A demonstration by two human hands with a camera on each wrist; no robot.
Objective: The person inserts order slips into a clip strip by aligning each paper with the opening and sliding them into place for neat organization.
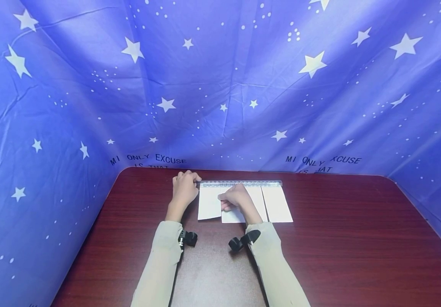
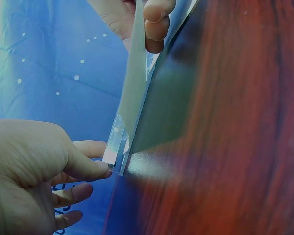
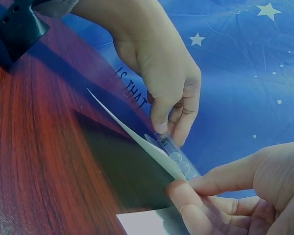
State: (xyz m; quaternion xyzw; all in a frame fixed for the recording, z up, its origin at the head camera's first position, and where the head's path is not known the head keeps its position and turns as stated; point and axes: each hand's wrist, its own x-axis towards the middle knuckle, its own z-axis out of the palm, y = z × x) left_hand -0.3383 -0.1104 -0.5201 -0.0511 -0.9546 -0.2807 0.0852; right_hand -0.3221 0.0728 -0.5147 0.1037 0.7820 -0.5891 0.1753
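Observation:
A long clear plastic strip (image 1: 270, 183) with a row of round shapes lies crosswise near the table's back edge. Three white cards hang from it side by side: a left card (image 1: 208, 202), a middle card (image 1: 232, 217) and a right card (image 1: 278, 204). My left hand (image 1: 185, 187) pinches the strip's left end between thumb and finger. With thumb and fingers, my right hand (image 1: 237, 197) pinches the left card's right edge close to the strip. In the right wrist view the left card (image 3: 132, 129) tilts up off the table, casting a shadow. My right hand partly covers the middle card.
The dark red wooden table (image 1: 339, 238) extends on both sides and in front. Behind it and along the sides hangs a blue star-printed curtain (image 1: 220, 85). Black cameras are strapped to both wrists, including the right wrist camera (image 1: 236, 244).

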